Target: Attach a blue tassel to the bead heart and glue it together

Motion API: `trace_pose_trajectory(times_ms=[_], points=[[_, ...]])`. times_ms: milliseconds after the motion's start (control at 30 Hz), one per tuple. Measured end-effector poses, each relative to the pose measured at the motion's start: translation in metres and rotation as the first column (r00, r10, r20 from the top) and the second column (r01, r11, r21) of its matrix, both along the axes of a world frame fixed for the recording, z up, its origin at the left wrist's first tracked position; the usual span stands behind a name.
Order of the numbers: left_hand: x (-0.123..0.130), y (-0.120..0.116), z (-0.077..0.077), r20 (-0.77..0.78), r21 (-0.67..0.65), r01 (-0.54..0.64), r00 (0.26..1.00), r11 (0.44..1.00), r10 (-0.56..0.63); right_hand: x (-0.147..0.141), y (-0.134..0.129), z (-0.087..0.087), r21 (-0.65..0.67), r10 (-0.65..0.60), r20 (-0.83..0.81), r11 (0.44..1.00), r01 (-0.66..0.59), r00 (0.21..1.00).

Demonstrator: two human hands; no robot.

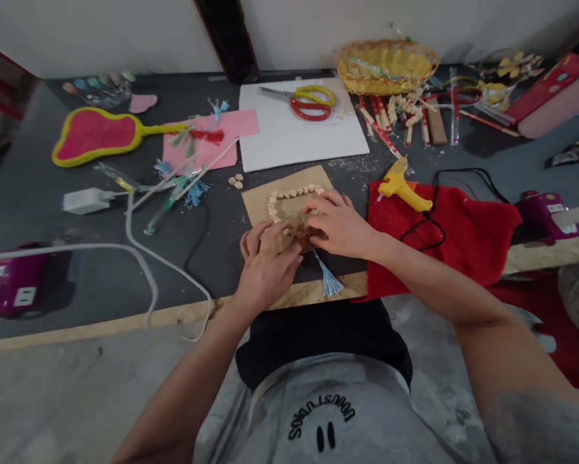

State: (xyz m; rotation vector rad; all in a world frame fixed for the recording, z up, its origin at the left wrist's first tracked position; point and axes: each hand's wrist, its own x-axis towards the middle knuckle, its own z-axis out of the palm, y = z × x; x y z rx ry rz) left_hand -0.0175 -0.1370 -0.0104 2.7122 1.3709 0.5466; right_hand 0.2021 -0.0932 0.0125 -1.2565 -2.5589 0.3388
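On the near middle of the table lies a sheet of brown card (pixel 260 198). A rounded outline of small pale flower-shaped pieces (pixel 294 193) rests on it, its near side partly covered by my hands. My left hand (pixel 267 261) is at the lower left of the outline, fingers bent and thumb drawn in. From the right, my right hand (pixel 340 225) reaches over the outline with its fingers curled down close to the left thumb. Whatever the fingertips grip is hidden. A light blue tassel (pixel 329 277) hangs from below the hands over the table's wooden edge.
A yellow glue gun (pixel 403 187) lies on red cloth (pixel 473 225). Scissors (pixel 311 103) rest on a white board (pixel 270 142). Further back stands a yellow basket (pixel 386 67). To the left are a pink-and-yellow paddle-shaped piece (pixel 100 136), tassels (pixel 195 192) and a white cable (pixel 139 238).
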Motion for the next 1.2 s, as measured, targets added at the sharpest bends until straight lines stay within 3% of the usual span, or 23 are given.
trace_pose_trajectory(times_ms=[400,567,767,1000,1200], points=[[-0.0049,0.0003,-0.0044,0.190,0.023,-0.017,0.982,1.000,0.013,0.0001,-0.0006,-0.0028,0.040,0.003,-0.018,0.999,-0.003,1.000],[-0.0026,-0.0021,-0.0054,0.149,0.049,-0.019,0.989,0.999,0.011,-0.0011,-0.0007,-0.0021,0.020,0.008,-0.002,1.000,-0.008,1.000],[-0.0014,-0.0032,-0.0025,0.059,0.188,-0.063,0.997,0.980,0.053,-0.0004,-0.0014,-0.0034,0.023,0.025,0.005,0.999,-0.026,1.000],[-0.0001,-0.0044,-0.0012,0.111,0.059,-0.051,0.993,0.997,0.044,0.0000,-0.0012,-0.0042,0.029,0.020,0.004,0.999,-0.020,1.000],[-0.0002,-0.0040,-0.0023,0.073,0.095,-0.067,0.995,0.993,0.060,-0.0001,-0.0011,-0.0042,0.023,0.025,-0.012,0.999,-0.025,1.000]])
